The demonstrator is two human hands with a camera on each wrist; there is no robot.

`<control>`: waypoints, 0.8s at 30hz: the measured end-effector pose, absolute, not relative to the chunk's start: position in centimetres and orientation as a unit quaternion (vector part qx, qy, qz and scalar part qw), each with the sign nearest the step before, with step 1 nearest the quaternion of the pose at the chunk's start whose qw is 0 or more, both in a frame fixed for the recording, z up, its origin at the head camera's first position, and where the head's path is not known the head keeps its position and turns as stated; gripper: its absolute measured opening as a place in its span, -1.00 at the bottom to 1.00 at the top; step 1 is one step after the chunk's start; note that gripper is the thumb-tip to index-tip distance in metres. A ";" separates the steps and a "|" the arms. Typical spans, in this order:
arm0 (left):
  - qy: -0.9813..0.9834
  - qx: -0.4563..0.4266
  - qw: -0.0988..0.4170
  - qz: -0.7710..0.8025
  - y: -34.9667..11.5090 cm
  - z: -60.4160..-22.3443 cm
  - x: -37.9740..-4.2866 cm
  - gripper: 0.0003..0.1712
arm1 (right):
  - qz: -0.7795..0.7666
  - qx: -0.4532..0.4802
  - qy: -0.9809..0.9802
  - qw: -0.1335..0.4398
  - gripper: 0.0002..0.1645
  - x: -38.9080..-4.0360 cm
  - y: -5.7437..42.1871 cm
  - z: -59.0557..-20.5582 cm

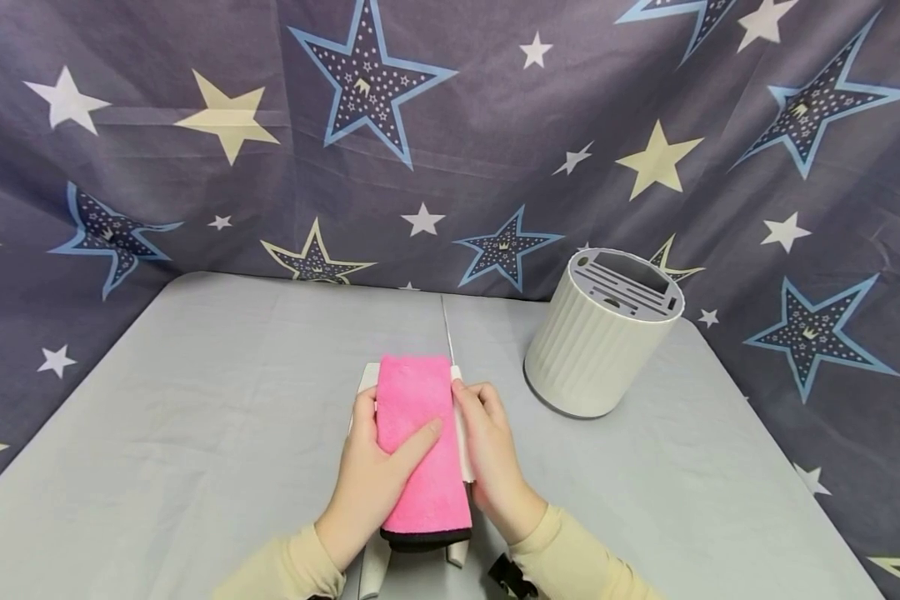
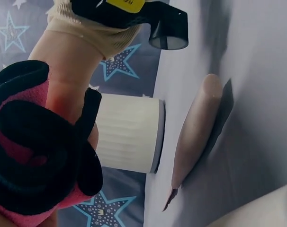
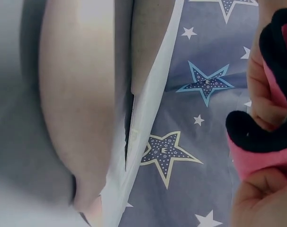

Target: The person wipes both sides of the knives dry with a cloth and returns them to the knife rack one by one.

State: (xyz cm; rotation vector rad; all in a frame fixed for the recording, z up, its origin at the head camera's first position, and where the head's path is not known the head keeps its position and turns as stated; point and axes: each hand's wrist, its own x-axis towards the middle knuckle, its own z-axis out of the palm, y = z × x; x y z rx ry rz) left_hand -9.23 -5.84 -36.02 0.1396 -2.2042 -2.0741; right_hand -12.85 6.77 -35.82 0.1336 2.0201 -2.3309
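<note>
A folded pink cloth (image 1: 416, 450) with black edging is held between both hands, above the grey table. My left hand (image 1: 375, 487) grips it from the left, thumb lying across its front. On the opposite side my right hand (image 1: 495, 467) holds the cloth's right edge with its fingers. The black border (image 2: 34, 161) looks rolled into layers from the left wrist. Below the cloth lie two pale-handled knives, one handle (image 1: 375, 571) at left and another handle (image 1: 457, 553) at right. One thin blade (image 1: 448, 329) points away from me; the cloth hides much of both knives.
A ribbed cream knife block (image 1: 596, 350) stands at the back right, its slotted grey top facing up. A dark curtain (image 1: 480, 125) printed with stars hangs around the table (image 1: 217, 400). Dark straps (image 1: 512, 577) show at the right wrist.
</note>
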 end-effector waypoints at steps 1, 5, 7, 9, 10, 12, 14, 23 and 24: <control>-0.726 0.044 0.055 -0.684 -5.8 -36.1 -9.2 -0.32 | -0.755 0.045 0.653 0.024 -0.70 -12.9 6.8 -35.8; -0.717 0.032 0.048 -0.694 -5.6 -36.3 -9.0 -0.35 | -0.757 0.051 0.651 0.011 -0.70 -13.3 6.8 -35.8; -0.715 0.025 0.041 -0.698 -5.5 -36.5 -9.0 -0.35 | -0.757 0.056 0.651 0.005 -0.70 -13.5 6.9 -35.8; -0.713 0.018 0.033 -0.700 -5.4 -36.7 -9.0 -0.35 | -0.757 0.060 0.651 0.001 -0.71 -13.7 7.0 -35.9; -0.713 0.013 0.029 -0.701 -5.4 -36.8 -9.0 -0.35 | -0.757 0.062 0.651 -0.001 -0.72 -13.8 7.1 -35.9; -0.715 0.005 0.023 -0.699 -5.3 -37.0 -8.9 -0.36 | -0.758 0.063 0.649 -0.004 -0.73 -14.1 7.2 -36.0; -0.717 -0.002 0.016 -0.697 -5.2 -37.2 -8.9 -0.37 | -0.761 0.063 0.645 -0.006 -0.74 -14.3 7.3 -36.0; -0.733 -0.015 -0.003 -0.680 -5.1 -37.3 -8.7 -0.37 | -0.772 0.074 0.631 -0.012 -0.74 -15.2 7.8 -36.2; -0.731 -0.017 -0.006 -0.682 -5.1 -37.2 -8.7 -0.37 | -0.774 0.075 0.628 -0.014 -0.73 -15.3 7.9 -36.2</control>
